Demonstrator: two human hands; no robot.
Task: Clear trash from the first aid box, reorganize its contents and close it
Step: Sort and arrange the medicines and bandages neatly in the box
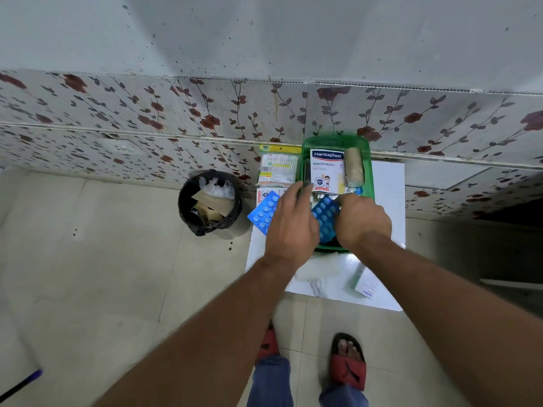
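The green first aid box (pixel 368 171) stands open on a small white table (pixel 388 230). Inside it lie a white Hansaplast plaster pack (pixel 326 171) and a beige bandage roll (pixel 354 167). My right hand (pixel 363 220) is shut on a blue blister pack of tablets (pixel 326 218) over the near half of the box. Beside it, my left hand (pixel 291 224) hovers at the box's left edge with its fingers apart, fingertips close to the plaster pack. A second blue blister pack (pixel 263 212) lies on the table left of the box.
A black bin (pixel 210 201) with cardboard and plastic scraps stands on the floor left of the table. A packet of cotton swabs (pixel 276 168) lies at the table's back left. A white-green carton (pixel 364 283) and white gauze (pixel 317 271) lie at the front. The flowered wall is directly behind.
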